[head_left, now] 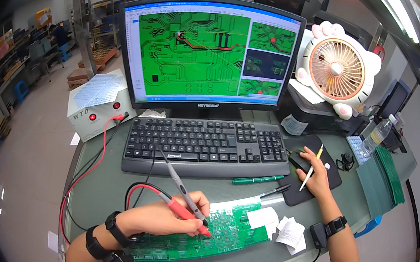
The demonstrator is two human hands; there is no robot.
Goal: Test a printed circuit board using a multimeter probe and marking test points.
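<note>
My left hand [169, 218] is closed around a red test probe [181, 210] and a grey probe [181, 186]. The red one's tip points down at the green circuit board [228, 234], which lies flat at the desk's front. The grey one's thin end rises toward the keyboard. On the black mouse pad [297, 194], my right hand [318, 174] curls over a dark computer mouse [299, 161], mostly hidden under the fingers. A slim yellow-and-white pen [311, 168] sticks out between those same fingers. White paper labels [262, 218] lie on the board's right part.
Behind the keyboard [208, 144] a monitor [193, 54] displays a green board layout. A white box with red sockets [99, 103] stands left, its red cable running down the desk. To the right are a fan [336, 68], a bottle [379, 131] and stacked green boards [381, 180]. Pens [258, 180] lie below the keyboard.
</note>
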